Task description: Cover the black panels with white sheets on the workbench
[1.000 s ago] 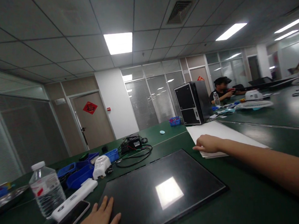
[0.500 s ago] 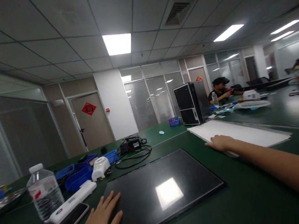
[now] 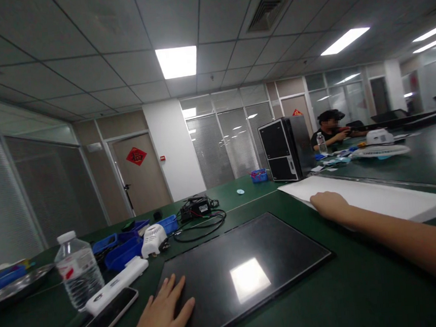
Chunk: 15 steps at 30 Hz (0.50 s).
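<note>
A black flat screen panel (image 3: 211,266) lies on the green table, with a ceiling light mirrored in its glossy face. My left hand (image 3: 160,311) rests on the panel's left edge, fingers spread out and nothing gripped. To the right of the panel, my right hand (image 3: 329,205) is closed at the near left edge of a large white sheet (image 3: 381,197). Its fingertips are hidden under the hand. Another pale sheet edge shows beneath at the right end.
At left stand a water bottle (image 3: 78,272), a white power strip (image 3: 117,285), a phone (image 3: 98,321) and blue trays (image 3: 123,253). A black adapter with cables (image 3: 195,209) lies behind the panel. A computer tower (image 3: 287,149) stands further back; a person (image 3: 329,131) sits beyond.
My right hand's fingers have curled in at the sheet's edge, and the sheet has shifted a little over the one below. My left hand stays on the panel. The view has turned slightly left.
</note>
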Each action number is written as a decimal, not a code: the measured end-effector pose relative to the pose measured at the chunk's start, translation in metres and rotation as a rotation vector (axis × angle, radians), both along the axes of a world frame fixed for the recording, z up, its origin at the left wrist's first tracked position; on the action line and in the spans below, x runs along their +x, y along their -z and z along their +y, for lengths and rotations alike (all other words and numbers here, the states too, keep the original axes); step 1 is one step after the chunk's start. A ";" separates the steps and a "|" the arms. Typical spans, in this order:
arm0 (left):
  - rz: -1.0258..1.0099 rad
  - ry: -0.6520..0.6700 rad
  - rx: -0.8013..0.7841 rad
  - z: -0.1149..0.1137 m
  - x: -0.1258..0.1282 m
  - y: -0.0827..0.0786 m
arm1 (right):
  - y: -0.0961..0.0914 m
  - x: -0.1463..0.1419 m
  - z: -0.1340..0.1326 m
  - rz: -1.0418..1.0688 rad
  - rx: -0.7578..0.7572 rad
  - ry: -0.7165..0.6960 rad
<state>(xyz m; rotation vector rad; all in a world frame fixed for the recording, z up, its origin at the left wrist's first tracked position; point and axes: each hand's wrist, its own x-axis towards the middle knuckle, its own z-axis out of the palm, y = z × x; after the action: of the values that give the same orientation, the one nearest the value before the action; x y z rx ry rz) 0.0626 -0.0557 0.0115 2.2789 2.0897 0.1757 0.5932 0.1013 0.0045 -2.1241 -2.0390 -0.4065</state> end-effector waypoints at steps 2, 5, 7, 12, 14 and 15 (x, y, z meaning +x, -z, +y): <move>-0.007 0.003 0.019 0.000 0.000 0.000 | -0.006 -0.008 -0.006 -0.023 0.023 -0.004; -0.010 0.000 0.039 0.001 0.000 0.000 | -0.014 -0.023 -0.016 -0.051 0.060 -0.026; -0.009 -0.004 0.045 0.004 -0.001 0.001 | -0.018 -0.037 -0.022 -0.066 0.085 -0.065; -0.024 0.007 0.073 0.015 -0.007 0.009 | -0.018 -0.090 -0.041 -0.089 0.091 -0.327; -0.087 -0.025 0.100 0.019 -0.012 0.013 | -0.015 -0.112 -0.051 -0.063 0.051 -0.573; -0.136 -0.050 0.135 0.020 -0.014 0.014 | -0.013 -0.122 -0.057 -0.036 0.026 -0.709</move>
<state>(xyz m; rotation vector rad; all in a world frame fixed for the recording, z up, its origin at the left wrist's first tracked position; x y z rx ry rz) 0.0488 -0.0358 -0.0024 2.2156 2.1273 0.4734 0.4716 0.0446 0.0175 -1.2452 -2.5890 -0.3488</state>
